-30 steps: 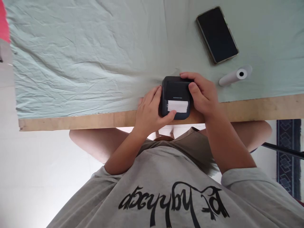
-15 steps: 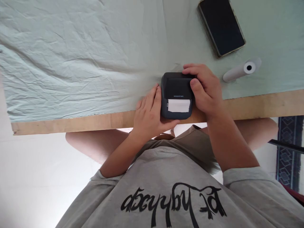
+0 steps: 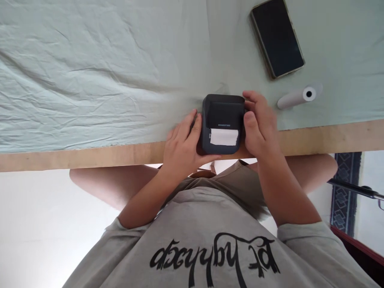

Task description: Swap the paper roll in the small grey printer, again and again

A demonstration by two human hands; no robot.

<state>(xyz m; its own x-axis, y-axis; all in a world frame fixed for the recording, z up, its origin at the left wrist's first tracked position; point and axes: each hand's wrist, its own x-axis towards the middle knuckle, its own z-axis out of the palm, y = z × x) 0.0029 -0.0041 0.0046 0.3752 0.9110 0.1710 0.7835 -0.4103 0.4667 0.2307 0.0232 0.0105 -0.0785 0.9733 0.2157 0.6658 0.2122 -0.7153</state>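
A small black printer-like device (image 3: 225,112) lies near the table's front edge, with a strip of white paper (image 3: 224,137) showing in its front part. Against its left side rests my left hand (image 3: 183,146), fingers stretched out on the cloth and thumb along the device's near edge. My right hand (image 3: 260,126) is at the right side, its bent fingers and thumb close to the device's edge. Whether those fingertips grip anything is hard to make out.
A dark phone (image 3: 277,38) in a clear case lies at the upper right. Below it is a white paper roll (image 3: 295,98) on its side. Pale green cloth (image 3: 105,72) covers the table up to its wooden edge (image 3: 75,157).
My right hand has slid off the device's top right corner, towards its right side. The whole view has shifted slightly. My left hand stays beside the device.
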